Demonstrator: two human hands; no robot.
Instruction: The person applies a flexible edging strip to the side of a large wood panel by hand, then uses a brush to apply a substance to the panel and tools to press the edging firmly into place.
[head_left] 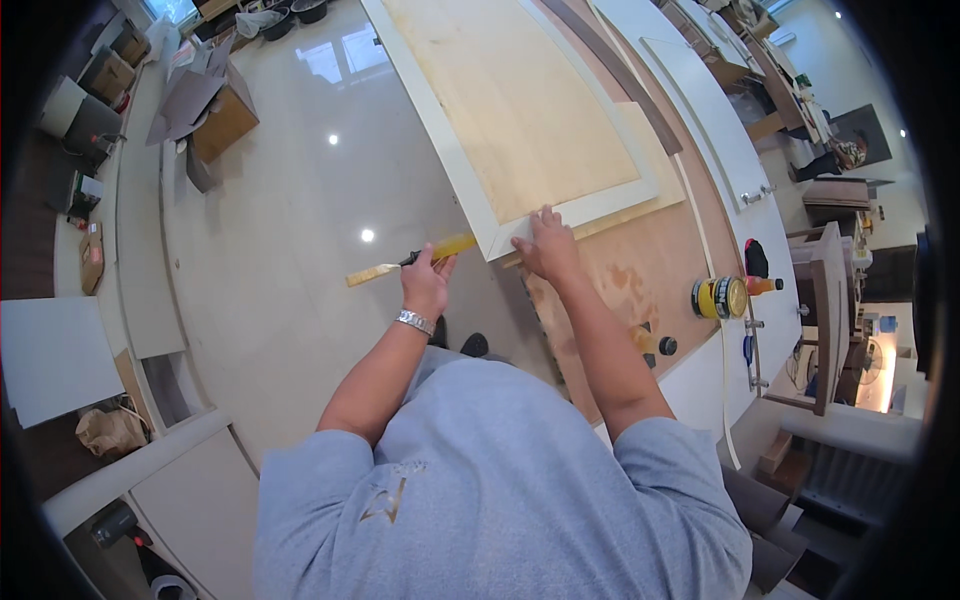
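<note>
My left hand (pixel 427 284) is closed around a long, narrow yellow-and-black hand tool (pixel 452 246), held off the panel's near corner. The tool has a black middle and a flat yellowish end (pixel 370 275) pointing left; I cannot tell its exact kind. My right hand (pixel 548 246) lies on the near edge of a framed panel (pixel 590 208), thumb apart from the fingers, with nothing seen in its grasp. The panel has a white border and a pale wood-coloured centre. It rests on a lighter board (pixel 660 200) upon a brown, stained worktop (pixel 610 300).
On the right of the worktop stand a yellow tin (pixel 718 298), a bottle with an orange label (pixel 763 285) and a dark-capped bottle (pixel 650 342). A white door panel (pixel 690 110) lies beyond. An opened cardboard box (pixel 222 115) sits on the glossy floor (pixel 300 200), left.
</note>
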